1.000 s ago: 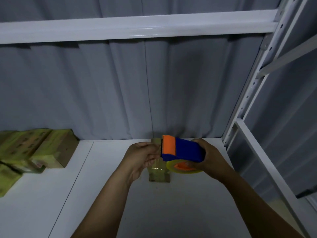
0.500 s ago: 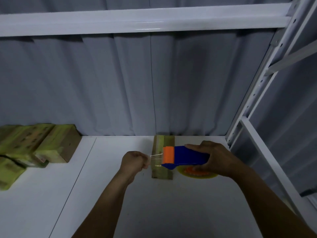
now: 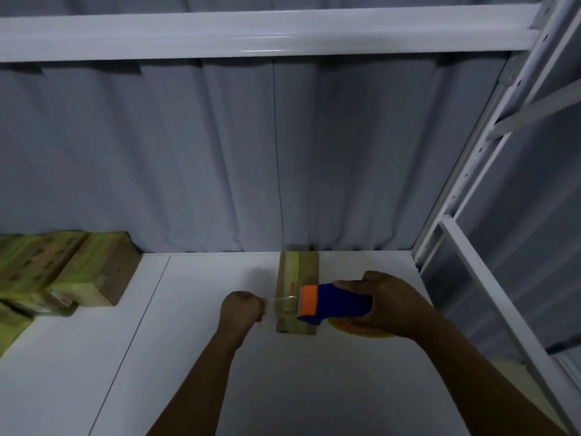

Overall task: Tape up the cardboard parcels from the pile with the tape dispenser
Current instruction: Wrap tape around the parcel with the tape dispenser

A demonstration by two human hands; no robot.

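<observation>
Tape [image 3: 279, 298] from dispenser [image 3: 336, 302] to left hand [image 3: 242, 313]

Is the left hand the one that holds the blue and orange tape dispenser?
No, the right hand grips the tape dispenser, while the left hand pinches the pulled-out tape end.

My right grip [image 3: 386, 305] hides most of the tape roll [image 3: 352, 330]; the parcel pile [image 3: 47, 278] runs off the left edge.
</observation>
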